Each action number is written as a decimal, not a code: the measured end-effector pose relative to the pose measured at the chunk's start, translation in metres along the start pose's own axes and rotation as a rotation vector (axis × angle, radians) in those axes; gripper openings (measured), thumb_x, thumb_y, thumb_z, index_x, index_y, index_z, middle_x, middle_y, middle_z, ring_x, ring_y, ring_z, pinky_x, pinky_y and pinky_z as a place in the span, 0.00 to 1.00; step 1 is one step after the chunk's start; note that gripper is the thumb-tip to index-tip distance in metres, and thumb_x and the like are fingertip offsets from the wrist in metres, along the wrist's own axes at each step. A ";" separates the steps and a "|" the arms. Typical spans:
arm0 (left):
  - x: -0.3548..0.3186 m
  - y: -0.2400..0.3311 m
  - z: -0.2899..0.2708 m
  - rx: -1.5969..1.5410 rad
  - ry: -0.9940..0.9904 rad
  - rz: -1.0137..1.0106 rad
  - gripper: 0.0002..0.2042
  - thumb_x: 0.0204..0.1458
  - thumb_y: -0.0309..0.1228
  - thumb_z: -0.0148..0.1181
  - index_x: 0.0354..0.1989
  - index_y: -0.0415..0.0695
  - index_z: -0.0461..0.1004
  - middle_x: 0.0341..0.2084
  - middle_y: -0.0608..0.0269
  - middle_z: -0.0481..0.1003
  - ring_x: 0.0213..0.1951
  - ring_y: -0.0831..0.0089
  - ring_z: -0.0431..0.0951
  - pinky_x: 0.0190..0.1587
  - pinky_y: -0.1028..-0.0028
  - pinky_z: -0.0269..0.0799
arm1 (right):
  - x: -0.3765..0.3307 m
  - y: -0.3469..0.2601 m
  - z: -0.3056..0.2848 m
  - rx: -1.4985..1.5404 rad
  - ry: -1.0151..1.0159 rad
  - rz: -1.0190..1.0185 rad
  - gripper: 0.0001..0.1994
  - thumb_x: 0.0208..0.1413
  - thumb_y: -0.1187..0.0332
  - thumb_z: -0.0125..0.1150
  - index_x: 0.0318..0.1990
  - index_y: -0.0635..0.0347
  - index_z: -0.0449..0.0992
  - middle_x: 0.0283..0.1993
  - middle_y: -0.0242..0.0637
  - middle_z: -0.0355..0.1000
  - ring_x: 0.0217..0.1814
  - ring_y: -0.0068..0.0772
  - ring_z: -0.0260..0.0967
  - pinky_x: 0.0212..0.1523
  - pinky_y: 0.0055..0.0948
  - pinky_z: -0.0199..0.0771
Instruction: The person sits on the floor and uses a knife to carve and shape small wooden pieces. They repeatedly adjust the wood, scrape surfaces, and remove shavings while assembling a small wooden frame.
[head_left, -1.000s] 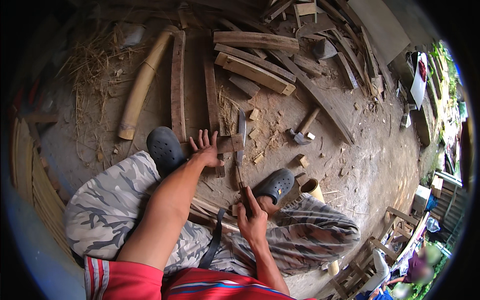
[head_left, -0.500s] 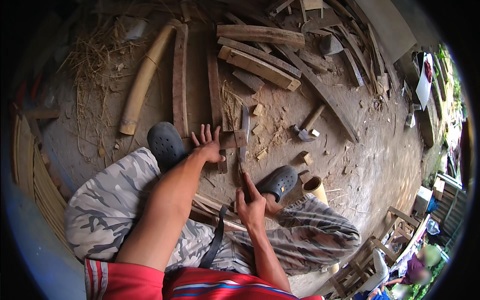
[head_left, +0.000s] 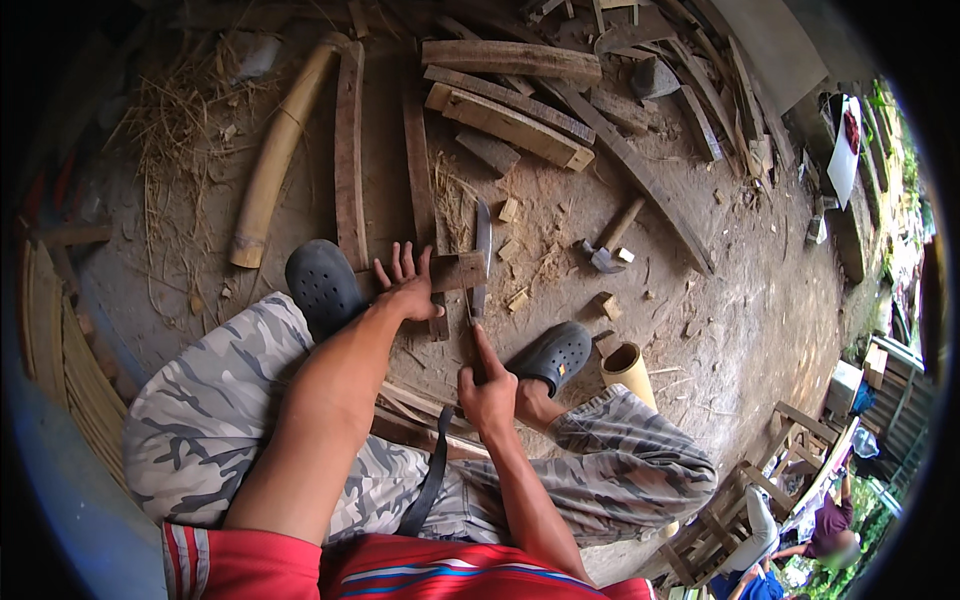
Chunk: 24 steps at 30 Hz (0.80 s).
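Observation:
My left hand (head_left: pixel 405 290) lies with fingers spread on a short wood block (head_left: pixel 458 272), pressing on it. The block rests crosswise over a long dark plank (head_left: pixel 420 170); its left end runs toward my left clog (head_left: pixel 325 285). In my right hand (head_left: pixel 490 398) is a saw (head_left: pixel 482 240), its handle hidden by my fingers. My index finger points forward along it. The long grey blade stands at the block's right end, tip pointing away from me. How deep it sits in the wood cannot be seen.
A hammer (head_left: pixel 610 250) lies to the right, with small wood offcuts (head_left: pixel 517 300) around. My right clog (head_left: pixel 560 355) is beside a cut bamboo piece (head_left: pixel 625 365). Bamboo (head_left: pixel 285 150) and beams (head_left: pixel 510 62) lie farther off. Another person (head_left: pixel 830 525) is at the lower right.
My right hand has moved forward and slightly left with the saw, closer to the block. My left hand stays on the block. The whole view has shifted a little.

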<state>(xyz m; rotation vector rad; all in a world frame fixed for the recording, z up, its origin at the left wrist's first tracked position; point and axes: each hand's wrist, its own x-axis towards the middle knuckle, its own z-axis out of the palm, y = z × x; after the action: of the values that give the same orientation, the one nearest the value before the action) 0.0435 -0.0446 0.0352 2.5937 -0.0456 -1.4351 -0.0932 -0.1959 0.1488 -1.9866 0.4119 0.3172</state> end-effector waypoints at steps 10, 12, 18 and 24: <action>0.002 0.000 -0.001 0.011 -0.013 -0.010 0.64 0.43 0.53 0.71 0.74 0.45 0.22 0.73 0.40 0.21 0.72 0.45 0.13 0.65 0.32 0.15 | -0.029 -0.001 -0.016 -0.025 0.035 0.141 0.29 0.51 0.77 0.55 0.65 0.55 0.69 0.49 0.53 0.77 0.50 0.33 0.78 0.46 0.28 0.75; 0.002 0.000 0.000 0.012 0.007 0.009 0.64 0.43 0.53 0.71 0.74 0.45 0.23 0.73 0.40 0.20 0.72 0.44 0.13 0.65 0.32 0.15 | 0.003 0.006 0.005 0.037 0.045 0.018 0.30 0.51 0.76 0.55 0.66 0.54 0.67 0.48 0.56 0.76 0.49 0.45 0.78 0.47 0.31 0.76; 0.000 -0.001 -0.002 -0.041 0.000 0.015 0.63 0.43 0.50 0.71 0.74 0.46 0.23 0.73 0.42 0.21 0.72 0.45 0.12 0.64 0.32 0.12 | -0.060 -0.011 -0.036 0.022 -0.038 0.126 0.30 0.51 0.77 0.53 0.66 0.54 0.67 0.58 0.51 0.72 0.62 0.42 0.70 0.59 0.31 0.69; 0.002 -0.001 0.000 -0.019 -0.005 0.013 0.64 0.42 0.52 0.71 0.74 0.46 0.22 0.73 0.40 0.21 0.72 0.44 0.12 0.64 0.32 0.14 | -0.014 0.005 -0.003 0.069 -0.006 0.130 0.31 0.50 0.78 0.53 0.66 0.56 0.67 0.58 0.53 0.72 0.62 0.41 0.71 0.59 0.30 0.69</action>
<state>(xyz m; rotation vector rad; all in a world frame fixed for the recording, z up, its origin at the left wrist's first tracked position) 0.0449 -0.0436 0.0337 2.5700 -0.0487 -1.4312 -0.1081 -0.1984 0.1520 -1.8951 0.5426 0.3854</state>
